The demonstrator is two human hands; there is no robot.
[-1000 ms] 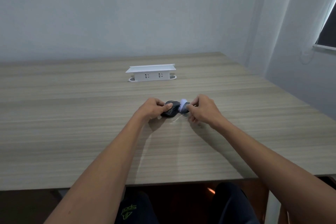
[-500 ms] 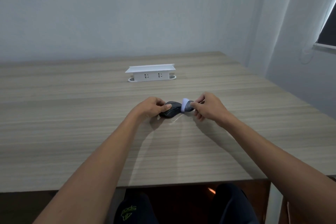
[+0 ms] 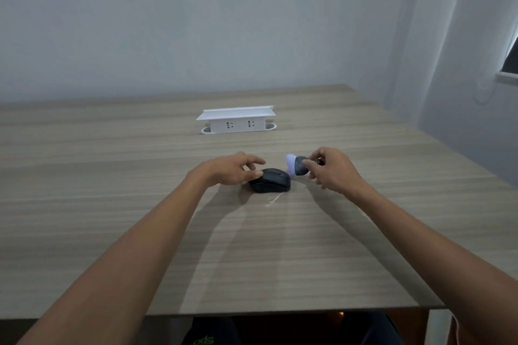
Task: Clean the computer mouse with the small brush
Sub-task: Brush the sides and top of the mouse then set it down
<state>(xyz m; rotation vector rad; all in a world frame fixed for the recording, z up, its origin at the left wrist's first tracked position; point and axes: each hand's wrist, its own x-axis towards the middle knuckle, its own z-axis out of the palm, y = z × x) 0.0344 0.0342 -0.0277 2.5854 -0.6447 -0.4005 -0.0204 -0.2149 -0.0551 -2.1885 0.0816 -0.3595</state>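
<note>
A black computer mouse (image 3: 271, 180) lies on the wooden table (image 3: 140, 204) near its middle. My left hand (image 3: 229, 168) rests at the mouse's left side, thumb touching its near-left edge and fingers stretched loosely over its far side. My right hand (image 3: 332, 169) pinches the small brush (image 3: 297, 165), a dark stubby handle with pale lilac bristles pointing left. The bristles hang just above and to the right of the mouse, slightly apart from it.
A white socket box (image 3: 236, 120) with a flat lid stands on the table behind the mouse. A small pale scratch or fibre (image 3: 273, 199) shows on the wood just in front of the mouse. The table's near edge runs above my knees.
My right hand has lifted the brush up and to the right, off the mouse. My left hand has loosened its grip, fingers now stretched out over the mouse's left side.
</note>
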